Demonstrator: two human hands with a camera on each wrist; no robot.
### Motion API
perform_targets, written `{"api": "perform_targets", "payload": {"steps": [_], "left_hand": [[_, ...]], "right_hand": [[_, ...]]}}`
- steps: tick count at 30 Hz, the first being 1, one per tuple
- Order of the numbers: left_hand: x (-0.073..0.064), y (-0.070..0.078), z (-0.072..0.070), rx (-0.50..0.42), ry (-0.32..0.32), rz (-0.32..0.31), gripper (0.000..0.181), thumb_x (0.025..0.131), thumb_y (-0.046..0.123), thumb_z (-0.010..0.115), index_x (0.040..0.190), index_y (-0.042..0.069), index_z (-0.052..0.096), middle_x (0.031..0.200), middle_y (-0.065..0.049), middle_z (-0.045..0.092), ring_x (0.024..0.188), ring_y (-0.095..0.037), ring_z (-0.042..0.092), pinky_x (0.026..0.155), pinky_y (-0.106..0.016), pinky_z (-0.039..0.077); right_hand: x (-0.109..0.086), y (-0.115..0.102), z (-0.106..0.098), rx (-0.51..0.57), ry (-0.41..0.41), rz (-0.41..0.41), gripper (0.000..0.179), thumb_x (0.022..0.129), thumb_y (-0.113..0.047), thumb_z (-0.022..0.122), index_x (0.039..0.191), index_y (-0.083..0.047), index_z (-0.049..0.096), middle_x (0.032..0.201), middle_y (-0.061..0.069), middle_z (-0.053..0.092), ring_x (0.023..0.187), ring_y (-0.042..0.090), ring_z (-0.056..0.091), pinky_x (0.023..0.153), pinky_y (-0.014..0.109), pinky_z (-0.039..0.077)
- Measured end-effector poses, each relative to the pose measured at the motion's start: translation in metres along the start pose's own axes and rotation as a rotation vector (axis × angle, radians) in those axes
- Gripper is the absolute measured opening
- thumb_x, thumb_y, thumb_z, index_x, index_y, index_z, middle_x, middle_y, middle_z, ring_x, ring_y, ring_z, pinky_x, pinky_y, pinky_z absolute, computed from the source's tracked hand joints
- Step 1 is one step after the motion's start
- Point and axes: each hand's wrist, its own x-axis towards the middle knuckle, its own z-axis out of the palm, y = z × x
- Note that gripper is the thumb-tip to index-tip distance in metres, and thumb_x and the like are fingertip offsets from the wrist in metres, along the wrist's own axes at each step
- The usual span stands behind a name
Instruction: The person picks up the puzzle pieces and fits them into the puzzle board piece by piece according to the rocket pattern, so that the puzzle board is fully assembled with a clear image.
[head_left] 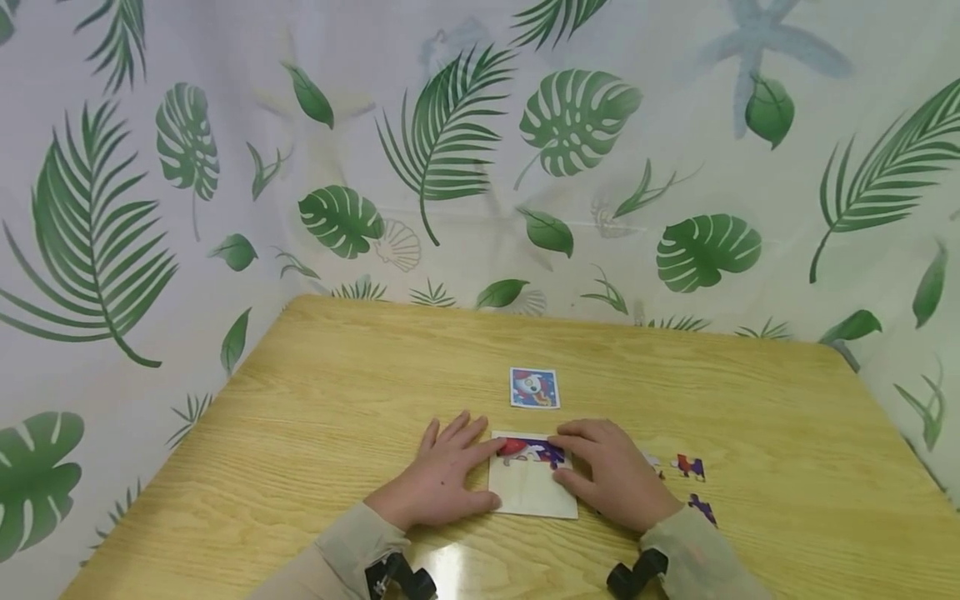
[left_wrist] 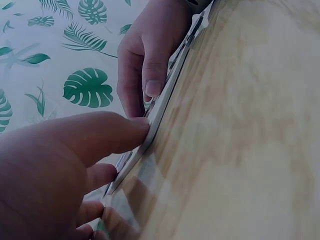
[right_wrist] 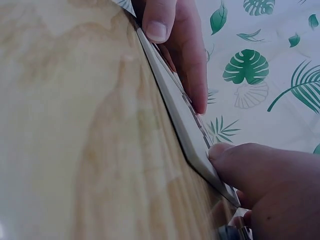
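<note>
Puzzle board (head_left: 532, 492), pale-rimmed and flat, lies on a yellow wood-grain table (head_left: 337, 383) directly in front of me, between my two hands. A band of joined puzzle pieces (head_left: 525, 451), red, white and purple, fills its far part; the nearer part is bare and cream-coloured.

My left hand (head_left: 442, 483) is spread at the board's left side, its fingers mostly straight and apart. The index fingertip touches the red end of the band, and the thumb meets the board's left edge lower down. Nothing is gripped in it.

My right hand (head_left: 618, 475) arches over the right side, fingers gently bent, with a gap between thumb and index finger. The index fingertip rests at the upper right corner of the band, the thumb near its lower right end. It, too, has hold of nothing.

Just beyond the board lies a small picture card (head_left: 535, 388), showing a white figure on blue. To the right of my right hand are loose pieces (head_left: 688, 465) in red and purple, one partly hidden by that hand. Behind the table hangs a white cloth (head_left: 465, 225) printed with green leaves.
</note>
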Motion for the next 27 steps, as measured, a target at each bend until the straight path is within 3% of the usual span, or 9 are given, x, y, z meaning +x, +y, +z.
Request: {"api": "perform_targets", "payload": {"steps": [8,15,27], "left_hand": [[0.002,-0.003,0.001,-0.005,-0.023,0.036,0.089,0.084,0.062,0.067,0.159,0.025,0.037,0.168,-0.004,0.017,0.155,-0.026,0.005,0.119,-0.059,-0.004],[0.001,-0.003,0.002,-0.028,0.000,0.035,0.085,0.086,0.059,0.069,0.158,0.024,0.039,0.167,-0.003,0.021,0.155,-0.025,0.008,0.119,-0.059,-0.003],[0.001,-0.005,0.002,-0.007,0.014,0.056,0.087,0.086,0.057,0.070,0.158,0.020,0.038,0.167,-0.003,0.022,0.154,-0.028,0.010,0.118,-0.062,0.000]], "right_hand": [[-0.001,0.001,0.000,0.021,0.012,-0.009,0.044,0.093,-0.041,0.073,0.131,-0.020,0.070,0.136,0.001,0.061,0.126,0.024,0.052,0.107,0.052,0.041],[-0.009,0.014,-0.010,0.165,0.031,0.051,0.035,0.095,-0.031,0.072,0.129,-0.020,0.071,0.135,-0.001,0.059,0.125,0.025,0.052,0.104,0.052,0.044],[-0.022,0.044,-0.022,0.097,0.044,0.111,0.040,0.095,-0.035,0.071,0.129,-0.014,0.070,0.132,0.006,0.060,0.124,0.034,0.052,0.103,0.059,0.040]]}}
